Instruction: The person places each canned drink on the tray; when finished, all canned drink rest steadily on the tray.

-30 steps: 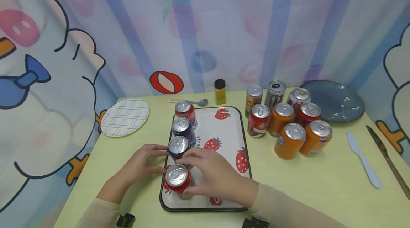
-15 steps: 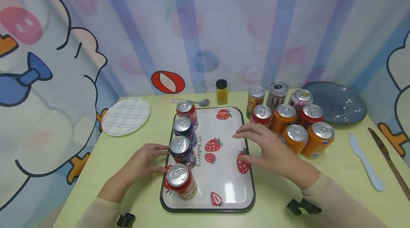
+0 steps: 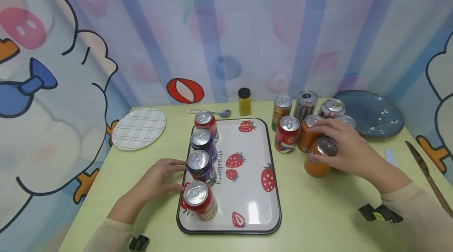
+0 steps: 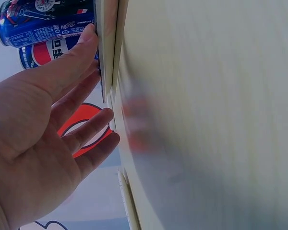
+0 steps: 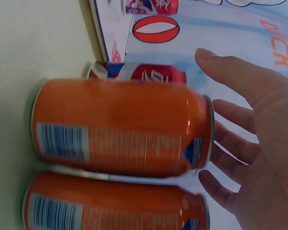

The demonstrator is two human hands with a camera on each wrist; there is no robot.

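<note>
My right hand (image 3: 354, 149) is over the front orange can (image 3: 316, 168), its thumb and fingers spread around the lid. In the right wrist view, a gap shows between the thumb and this upright orange can (image 5: 120, 122). At the left rim of the strawberry tray (image 3: 247, 201), my left hand (image 3: 155, 181) rests with loosely extended fingers, holding nothing. Along that side of the tray stand a near red can (image 3: 206, 208), two dark blue cans (image 3: 205, 174) and a far red can (image 3: 209, 124). The left wrist view shows the left thumb near a blue can (image 4: 48, 21).
Several more cans crowd around the right hand, including a red can (image 3: 286, 138) and a gold can (image 3: 281, 113). Behind are a dark plate (image 3: 378, 114), a yellow jar (image 3: 244, 104) and a spoon (image 3: 223, 113). A checked plate (image 3: 139, 129) lies left, a brown knife (image 3: 426, 169) right.
My right hand has left the near red can on the tray and moved right, across to the front orange can. My left hand has stayed at the tray's left rim.
</note>
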